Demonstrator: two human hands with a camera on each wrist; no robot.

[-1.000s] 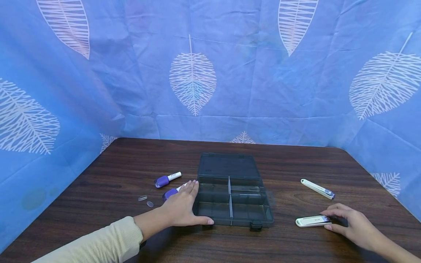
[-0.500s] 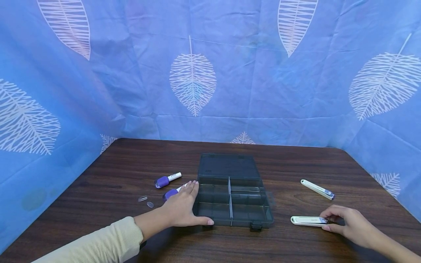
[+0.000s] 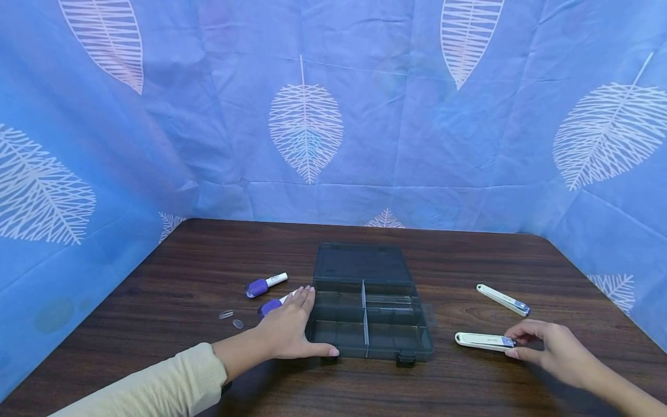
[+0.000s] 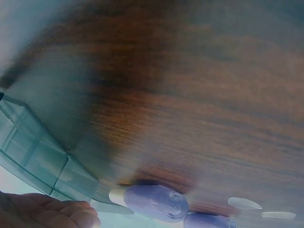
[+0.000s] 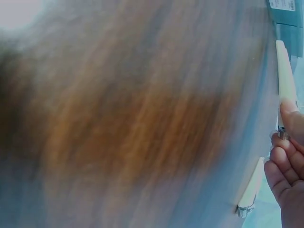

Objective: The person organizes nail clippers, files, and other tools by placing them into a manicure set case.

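One clipper [image 3: 480, 340] pinched in R hand [image 3: 560, 354], L hand [image 3: 289, 330] spread agst box [image 3: 389, 333]

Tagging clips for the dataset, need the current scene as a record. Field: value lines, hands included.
left hand: at box, fingers along its left side, thumb at front edge
right hand: pinches a clipper by its metal end; lifted or not, cannot tell
box state: lid open, dividers inside
other clipper: on table, beyond right hand
bottles: two, purple, white caps, left of box; one partly behind left hand
tips: two, clear, near bottles
backdrop: blue, white leaves
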